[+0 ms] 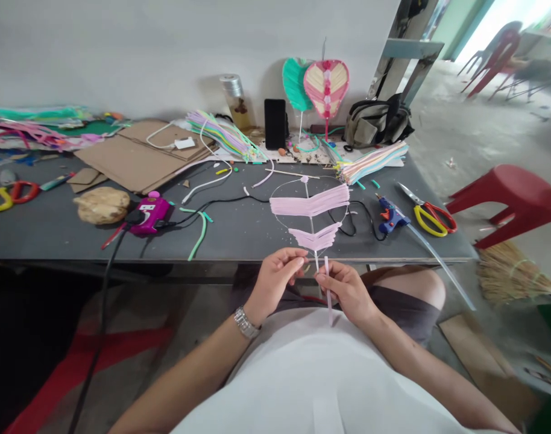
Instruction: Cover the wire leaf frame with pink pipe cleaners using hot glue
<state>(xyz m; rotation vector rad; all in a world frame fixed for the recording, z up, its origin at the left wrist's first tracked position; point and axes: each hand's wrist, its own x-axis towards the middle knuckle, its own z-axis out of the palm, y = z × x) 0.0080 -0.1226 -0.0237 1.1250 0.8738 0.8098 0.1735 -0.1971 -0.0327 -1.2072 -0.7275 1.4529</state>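
A half-woven fan (310,206) rests partly on the table's front edge, with a thin wire outline, a central white stick and two V-shaped bands of pale pink strips. My right hand (345,289) pinches a loose pale pink strip (328,307) beside the fan's stick, its fingers touching the stick. Just left of the stick is my left hand (282,274), thumb and fingers closed together at the fan's lower tip. Whatever lies between those left fingertips is too small to make out.
A blue glue gun (390,218) and scissors (431,216) lie right. Strip bundles (370,161), a phone (275,123), a bottle (236,102) and two finished fans (327,87) stand behind. Left are a pink power adapter (151,216), cardboard (135,154) and a black cord (104,301).
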